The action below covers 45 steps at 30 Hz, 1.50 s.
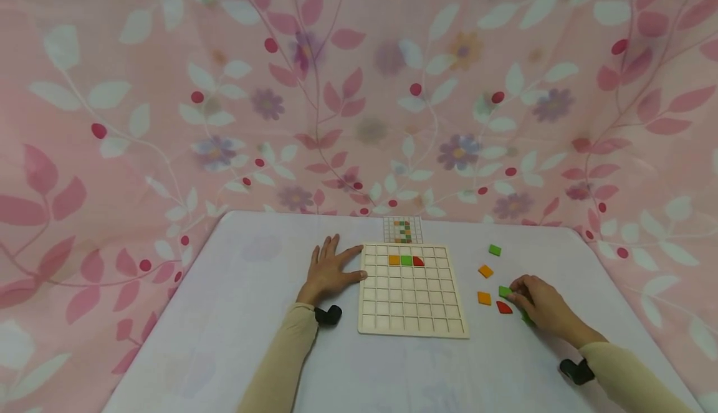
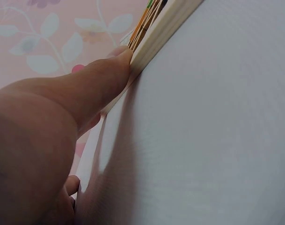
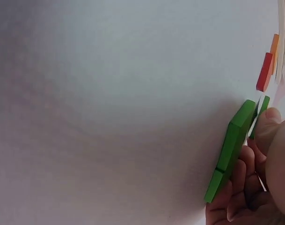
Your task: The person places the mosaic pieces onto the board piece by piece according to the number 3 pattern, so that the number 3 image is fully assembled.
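Observation:
A pale wooden grid board (image 1: 412, 301) lies on the table. An orange square tile (image 1: 394, 260), a green square tile (image 1: 406, 261) and a red quarter-round tile (image 1: 418, 261) sit side by side in one of its upper rows. My left hand (image 1: 328, 271) has its fingers spread at the board's left edge; in the left wrist view the thumb (image 2: 102, 77) touches the side wall. To the right of the board, my right hand (image 1: 535, 304) pinches another green square tile (image 1: 504, 291) between thumb and fingers. More green pieces (image 3: 231, 140) lie beside that hand, partly hidden by it in the head view.
Loose on the table (image 1: 421, 375) near the right hand are a red quarter-round piece (image 1: 504, 308), two orange squares, one of them turned (image 1: 485, 271), and a green tile (image 1: 495, 250). A patterned grid card (image 1: 402, 230) lies behind the board, before a floral curtain (image 1: 359, 120).

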Available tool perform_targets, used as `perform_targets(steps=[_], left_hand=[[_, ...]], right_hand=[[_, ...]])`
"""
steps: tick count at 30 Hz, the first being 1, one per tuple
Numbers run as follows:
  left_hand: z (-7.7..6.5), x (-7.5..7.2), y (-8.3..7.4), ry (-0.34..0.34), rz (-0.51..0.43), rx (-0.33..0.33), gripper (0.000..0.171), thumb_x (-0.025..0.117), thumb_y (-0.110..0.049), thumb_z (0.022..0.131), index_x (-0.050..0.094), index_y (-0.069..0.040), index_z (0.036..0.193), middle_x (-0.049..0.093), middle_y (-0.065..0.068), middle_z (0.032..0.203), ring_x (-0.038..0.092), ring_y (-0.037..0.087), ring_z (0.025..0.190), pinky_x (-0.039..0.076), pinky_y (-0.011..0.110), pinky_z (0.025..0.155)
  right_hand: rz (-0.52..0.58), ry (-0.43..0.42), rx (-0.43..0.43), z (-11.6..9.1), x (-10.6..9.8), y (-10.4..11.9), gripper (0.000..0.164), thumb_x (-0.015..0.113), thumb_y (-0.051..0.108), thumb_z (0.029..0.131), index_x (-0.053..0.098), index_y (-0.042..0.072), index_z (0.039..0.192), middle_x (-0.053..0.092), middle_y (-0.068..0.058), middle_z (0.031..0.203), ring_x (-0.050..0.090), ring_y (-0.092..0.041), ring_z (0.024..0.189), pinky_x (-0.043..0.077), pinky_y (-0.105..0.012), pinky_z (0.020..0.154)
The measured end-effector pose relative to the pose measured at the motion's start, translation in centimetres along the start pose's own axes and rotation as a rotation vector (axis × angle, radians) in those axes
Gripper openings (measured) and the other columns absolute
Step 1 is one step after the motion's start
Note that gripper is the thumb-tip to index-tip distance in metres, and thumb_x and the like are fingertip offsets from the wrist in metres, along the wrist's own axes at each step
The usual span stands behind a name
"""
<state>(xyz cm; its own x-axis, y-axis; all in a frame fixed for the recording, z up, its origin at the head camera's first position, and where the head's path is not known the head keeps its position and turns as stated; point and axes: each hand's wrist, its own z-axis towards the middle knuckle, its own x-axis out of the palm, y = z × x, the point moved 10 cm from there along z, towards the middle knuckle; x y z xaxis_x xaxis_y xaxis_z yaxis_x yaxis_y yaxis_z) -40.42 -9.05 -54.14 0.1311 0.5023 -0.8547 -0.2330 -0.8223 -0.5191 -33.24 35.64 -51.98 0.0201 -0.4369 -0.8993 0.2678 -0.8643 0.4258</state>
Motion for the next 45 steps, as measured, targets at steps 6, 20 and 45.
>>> perform_targets(steps=[6, 20, 45], left_hand=[[0.0, 0.1, 0.2, -0.005, 0.003, 0.001, 0.072, 0.072, -0.058, 0.093, 0.052, -0.034, 0.158, 0.013, 0.021, 0.177, 0.006, 0.043, 0.165, 0.003, 0.067, 0.131], [-0.5, -0.3, 0.2, -0.005, -0.007, -0.014, 0.072, 0.073, -0.057, 0.093, 0.053, -0.032, 0.157, 0.015, 0.021, 0.177, 0.007, 0.043, 0.165, 0.003, 0.067, 0.130], [-0.2, 0.1, -0.1, -0.003, -0.025, 0.003, 0.071, 0.073, -0.057, 0.093, 0.054, -0.032, 0.157, 0.014, 0.022, 0.177, 0.006, 0.045, 0.165, 0.002, 0.068, 0.130]], right_hand=[[-0.002, 0.001, 0.033, 0.4, 0.2, 0.2, 0.024, 0.073, 0.014, 0.101, 0.064, -0.005, 0.112, 0.064, -0.003, 0.092, 0.054, -0.015, 0.081, 0.054, -0.024, 0.070], [-0.014, 0.005, 0.092, 1.9, 0.5, 1.5, 0.026, 0.068, 0.014, 0.104, 0.061, -0.009, 0.114, 0.066, -0.011, 0.096, 0.058, -0.021, 0.084, 0.059, -0.042, 0.077], [-0.002, 0.079, -0.080, 7.3, 3.6, 11.3, 0.017, 0.064, 0.017, 0.107, 0.063, 0.001, 0.113, 0.063, -0.003, 0.097, 0.054, -0.015, 0.085, 0.050, -0.033, 0.075]])
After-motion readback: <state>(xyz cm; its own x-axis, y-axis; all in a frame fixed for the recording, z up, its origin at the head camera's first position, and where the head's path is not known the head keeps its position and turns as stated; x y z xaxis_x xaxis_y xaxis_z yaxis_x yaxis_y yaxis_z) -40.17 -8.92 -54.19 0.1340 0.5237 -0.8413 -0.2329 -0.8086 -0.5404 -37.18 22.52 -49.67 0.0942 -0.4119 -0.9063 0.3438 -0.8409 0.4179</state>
